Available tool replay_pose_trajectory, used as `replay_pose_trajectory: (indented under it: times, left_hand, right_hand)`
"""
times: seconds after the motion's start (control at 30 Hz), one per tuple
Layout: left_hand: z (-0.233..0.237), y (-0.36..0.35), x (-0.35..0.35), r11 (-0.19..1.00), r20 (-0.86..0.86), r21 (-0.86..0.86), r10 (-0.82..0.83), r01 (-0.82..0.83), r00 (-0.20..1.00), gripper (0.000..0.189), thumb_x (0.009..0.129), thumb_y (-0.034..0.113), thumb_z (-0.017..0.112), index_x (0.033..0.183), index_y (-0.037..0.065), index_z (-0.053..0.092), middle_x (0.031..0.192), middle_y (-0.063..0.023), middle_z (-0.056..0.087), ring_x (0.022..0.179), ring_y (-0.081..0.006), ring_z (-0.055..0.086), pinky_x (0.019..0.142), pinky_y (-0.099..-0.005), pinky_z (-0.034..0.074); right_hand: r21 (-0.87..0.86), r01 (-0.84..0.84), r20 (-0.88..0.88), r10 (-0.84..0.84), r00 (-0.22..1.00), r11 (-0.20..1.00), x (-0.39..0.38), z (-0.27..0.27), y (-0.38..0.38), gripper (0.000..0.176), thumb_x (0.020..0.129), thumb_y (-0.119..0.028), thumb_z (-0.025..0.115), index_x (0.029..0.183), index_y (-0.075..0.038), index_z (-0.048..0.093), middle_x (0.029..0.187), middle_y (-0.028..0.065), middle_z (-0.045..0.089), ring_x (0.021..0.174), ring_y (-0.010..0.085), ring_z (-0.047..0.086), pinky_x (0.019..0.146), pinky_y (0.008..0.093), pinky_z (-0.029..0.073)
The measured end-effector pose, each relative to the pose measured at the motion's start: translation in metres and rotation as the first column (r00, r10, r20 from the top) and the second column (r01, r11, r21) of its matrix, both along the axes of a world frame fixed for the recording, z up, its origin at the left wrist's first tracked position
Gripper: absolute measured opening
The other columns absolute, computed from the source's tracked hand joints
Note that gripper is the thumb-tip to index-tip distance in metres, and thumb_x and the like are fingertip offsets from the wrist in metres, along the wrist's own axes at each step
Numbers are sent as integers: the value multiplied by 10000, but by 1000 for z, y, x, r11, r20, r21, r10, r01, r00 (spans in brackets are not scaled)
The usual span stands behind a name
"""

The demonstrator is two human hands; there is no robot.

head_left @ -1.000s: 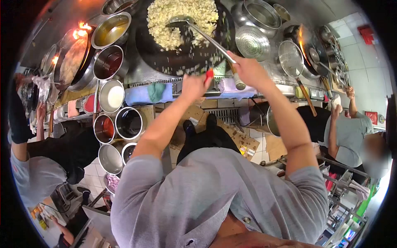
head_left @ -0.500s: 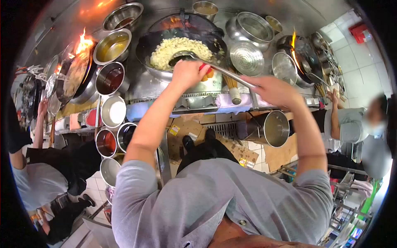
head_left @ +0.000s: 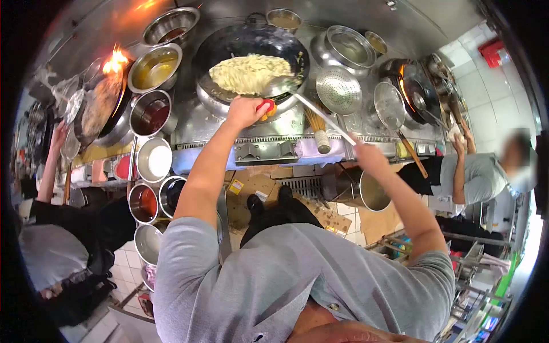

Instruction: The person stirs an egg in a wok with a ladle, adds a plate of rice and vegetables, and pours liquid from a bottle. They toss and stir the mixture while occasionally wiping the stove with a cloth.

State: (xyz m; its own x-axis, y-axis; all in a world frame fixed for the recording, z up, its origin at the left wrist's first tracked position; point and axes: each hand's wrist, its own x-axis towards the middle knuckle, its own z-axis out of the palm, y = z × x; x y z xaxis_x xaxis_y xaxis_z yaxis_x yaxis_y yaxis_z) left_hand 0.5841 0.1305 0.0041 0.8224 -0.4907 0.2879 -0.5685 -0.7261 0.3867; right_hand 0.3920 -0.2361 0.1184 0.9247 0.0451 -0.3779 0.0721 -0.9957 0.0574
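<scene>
A large black wok [head_left: 226, 43] stands on the burner in front of me, with a mound of pale yellow chopped food [head_left: 249, 73] in it. My left hand [head_left: 245, 112] is closed at the wok's near rim, with a red and orange cloth [head_left: 266, 110] in its grip. My right hand [head_left: 373, 158] is wrapped around the long handle of a metal ladle [head_left: 329, 121]. The ladle's bowl is blurred at the right edge of the food, inside the wok.
Left of the wok stand metal pots and bowls, including one of yellow liquid [head_left: 154, 68]. A perforated strainer [head_left: 338, 90] and bamboo brush [head_left: 321, 140] are to the right. Flames rise from a wok [head_left: 114, 63] at far left. Co-workers stand on both sides.
The ladle has swung so its bowl moved right across the food, and my right hand has dropped toward me. The wok has settled nearer and the food has spread differently.
</scene>
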Motion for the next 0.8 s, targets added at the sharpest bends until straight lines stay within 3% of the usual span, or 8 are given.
replay_pose_trajectory:
  times: [0.13,0.33,0.43,0.5,0.63,0.7,0.77,0.8]
  left_hand:
    - [8,5,-7,999,-149,-24,34,-38,988,407,957,500,493,896,149,691,895,-101,698,926,-291,654,855,-500,440]
    - [13,3,-18,989,-131,-29,139,-144,982,447,945,502,520,917,89,687,923,-153,693,959,-340,646,861,-480,490]
    - [16,2,-18,990,-179,-19,133,-138,975,459,938,504,534,924,74,692,944,-167,696,953,-357,647,827,-460,509]
    - [6,3,-11,995,-198,-42,86,-96,976,485,936,521,538,924,58,683,909,-206,678,918,-391,640,799,-478,503]
    - [2,1,0,995,-224,42,94,-87,970,459,918,533,541,921,117,733,917,-163,705,882,-370,657,785,-468,510]
    - [9,5,-2,997,-238,24,78,-74,968,465,913,539,543,920,114,733,910,-165,704,880,-371,658,784,-468,510]
    - [4,4,-1,997,-197,-7,80,-83,977,460,906,541,548,928,124,739,888,-156,707,872,-367,660,775,-467,513]
    - [5,-1,-5,997,-203,-5,71,-74,977,460,906,541,548,928,124,739,888,-156,707,872,-367,660,775,-467,513]
  right_hand:
    - [-113,73,77,-64,995,991,92,-19,-18,583,1015,-256,414,1558,-273,203,960,245,683,830,404,688,718,547,538]
    - [328,-4,113,-35,993,945,123,-92,133,497,1018,-259,415,1505,-215,330,918,260,678,852,412,685,773,531,543]
    - [281,-43,73,24,997,959,78,-58,120,491,992,-213,441,1477,-197,371,931,249,678,858,406,684,773,527,546]
    - [136,-246,139,228,964,960,71,-23,70,499,980,-194,453,1474,-201,383,941,227,683,854,407,678,759,529,541]
    - [147,-155,201,124,972,977,122,10,46,446,989,-185,427,1434,-175,448,965,218,685,870,401,673,744,517,533]
    - [296,-160,304,67,950,942,162,-43,75,431,989,-205,432,1417,-164,466,963,225,686,871,407,671,749,512,531]
    - [565,110,100,-200,975,818,163,-59,134,444,987,-257,466,1408,-117,467,942,229,691,895,418,669,786,517,522]
    - [417,102,141,-175,974,903,155,-65,158,435,998,-282,466,1407,-134,484,967,234,692,914,425,668,807,517,519]
